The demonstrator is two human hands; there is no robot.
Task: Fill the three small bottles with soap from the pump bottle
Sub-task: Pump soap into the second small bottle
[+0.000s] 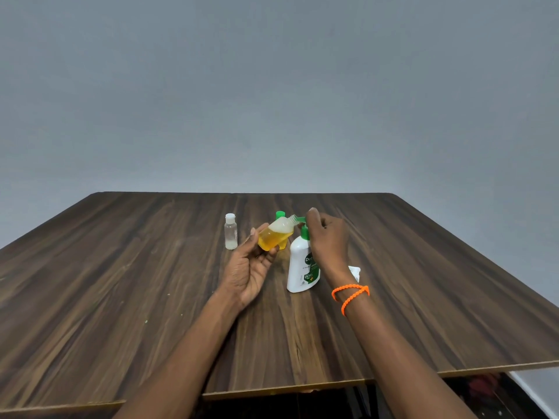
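Plain grey-blue wall (272,86) behind, evenly lit, unmarked. Dark wood-grain tabletop (121,282) (pale edge banding along the near side). Below the near edge: dark, indistinct space.

Tilted small bottle (276,235), half-full of yellow soap, at pump bottle (302,267) spout

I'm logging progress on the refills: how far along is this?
Done: the green-capped bottle behind looks full of yellow soap. In hand: left hand tilts an uncapped bottle, partly filled, at the pump bottle spout under the right hand. Left: the clear bottle appears unfilled.
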